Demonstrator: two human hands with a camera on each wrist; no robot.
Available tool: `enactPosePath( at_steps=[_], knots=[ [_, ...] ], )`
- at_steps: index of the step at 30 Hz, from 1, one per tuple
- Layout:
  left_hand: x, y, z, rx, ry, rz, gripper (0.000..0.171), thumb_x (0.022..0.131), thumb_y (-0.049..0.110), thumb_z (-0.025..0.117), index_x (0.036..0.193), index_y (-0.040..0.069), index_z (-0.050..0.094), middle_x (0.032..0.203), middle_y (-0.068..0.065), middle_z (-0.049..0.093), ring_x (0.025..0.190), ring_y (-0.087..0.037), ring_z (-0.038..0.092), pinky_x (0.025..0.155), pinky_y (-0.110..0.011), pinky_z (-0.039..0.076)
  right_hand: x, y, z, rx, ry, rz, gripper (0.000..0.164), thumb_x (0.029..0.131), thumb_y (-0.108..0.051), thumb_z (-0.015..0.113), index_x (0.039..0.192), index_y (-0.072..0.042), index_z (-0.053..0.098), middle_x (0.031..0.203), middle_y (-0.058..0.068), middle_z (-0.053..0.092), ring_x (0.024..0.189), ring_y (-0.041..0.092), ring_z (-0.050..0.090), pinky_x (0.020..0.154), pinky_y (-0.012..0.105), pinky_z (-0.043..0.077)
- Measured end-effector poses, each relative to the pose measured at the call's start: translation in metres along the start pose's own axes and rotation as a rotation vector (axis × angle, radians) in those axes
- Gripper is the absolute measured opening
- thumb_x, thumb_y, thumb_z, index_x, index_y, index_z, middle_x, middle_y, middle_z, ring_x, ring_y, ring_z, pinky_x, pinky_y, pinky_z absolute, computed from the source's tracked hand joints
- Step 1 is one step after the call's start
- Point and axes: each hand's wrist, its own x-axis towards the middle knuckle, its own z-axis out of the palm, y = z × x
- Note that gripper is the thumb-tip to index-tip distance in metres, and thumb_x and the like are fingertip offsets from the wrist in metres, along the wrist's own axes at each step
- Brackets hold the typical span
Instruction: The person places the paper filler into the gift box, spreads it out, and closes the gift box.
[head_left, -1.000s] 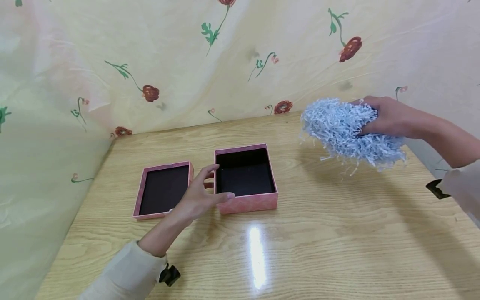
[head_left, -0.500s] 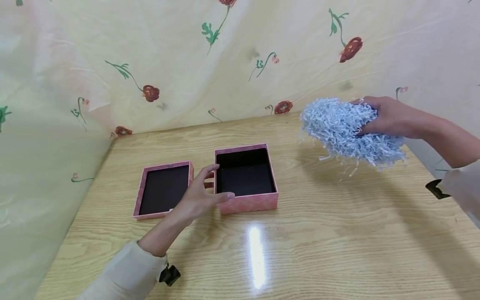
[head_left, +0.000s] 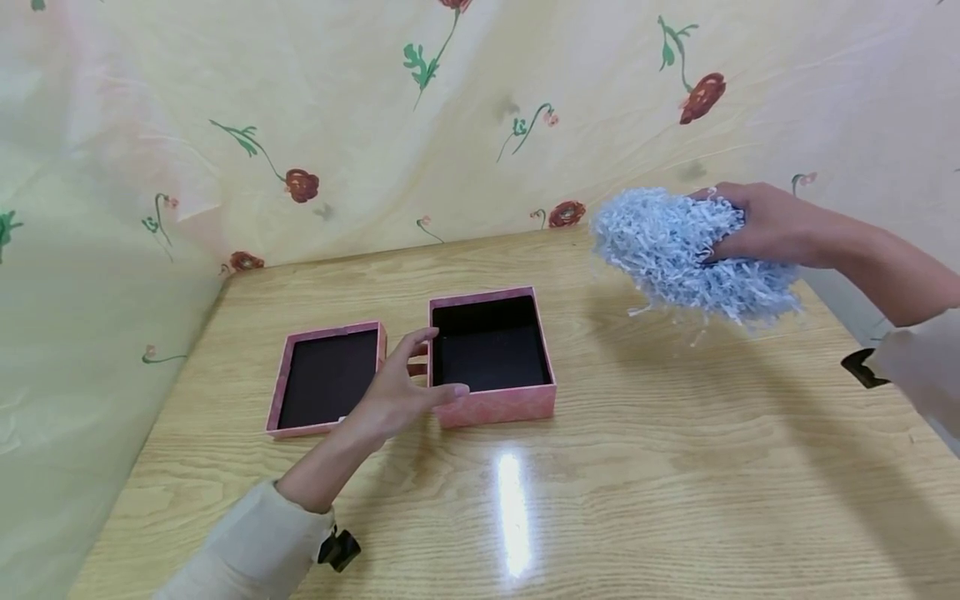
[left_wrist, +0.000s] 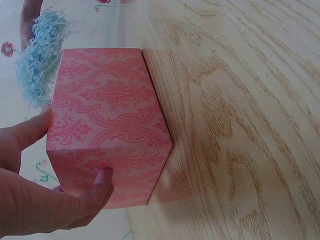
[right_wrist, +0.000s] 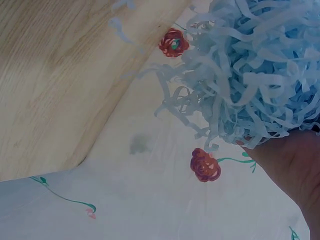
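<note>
An open pink patterned box (head_left: 495,408) with a black inside stands mid-table, and nothing lies in it. My left hand (head_left: 393,398) holds it at the near left corner. In the left wrist view, the thumb lies at the rim of the box (left_wrist: 105,100) while the other fingers bend against its side. Off to the right, my right hand (head_left: 772,227) grips a big clump of light blue shredded paper (head_left: 667,246) in the air, with loose strands hanging down. That shredded paper (right_wrist: 265,75) hides most of the fingers in the right wrist view.
Left of the box lies its shallow pink lid (head_left: 326,379), black inner side up. All of this is on a light wooden table (head_left: 637,500). A cream floral cloth (head_left: 360,108) hangs behind the table and along its sides.
My right hand has risen a little and shifted slightly left with the shredded paper over the last half second. My left hand, the box and the lid have not moved.
</note>
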Motion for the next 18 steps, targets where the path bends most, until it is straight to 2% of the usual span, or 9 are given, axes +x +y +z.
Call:
enactPosePath(
  at_steps=[7,13,18],
  knots=[
    [0.002,0.001,-0.001,0.004,0.003,-0.002,0.087,0.075,0.024,0.084,0.146,0.027,0.034,0.148,-0.011,0.034,0.127,-0.03,0.042,0.092,-0.044,0.048,0.005,-0.014,-0.002,-0.002,0.002,-0.015,0.077,0.084,-0.013,0.073,0.149,-0.008,0.032,0.143,0.025,0.038,0.121,0.041,0.041,0.096,0.061,0.036],
    [0.002,0.0,-0.002,0.008,0.006,0.002,0.087,0.075,0.024,0.084,0.146,0.027,0.034,0.147,-0.012,0.034,0.126,-0.031,0.043,0.093,-0.045,0.048,0.011,-0.026,0.0,0.021,-0.015,-0.023,0.08,0.084,-0.012,0.073,0.151,-0.009,0.029,0.149,0.026,0.03,0.125,0.044,0.037,0.098,0.065,0.034],
    [0.002,-0.003,-0.001,-0.003,0.002,0.001,0.087,0.075,0.023,0.084,0.146,0.027,0.034,0.147,-0.012,0.034,0.127,-0.031,0.043,0.093,-0.044,0.048,0.018,-0.039,0.007,0.028,-0.035,-0.037,0.077,0.083,-0.012,0.073,0.149,-0.011,0.033,0.144,0.023,0.037,0.122,0.041,0.04,0.097,0.062,0.036]
  ],
)
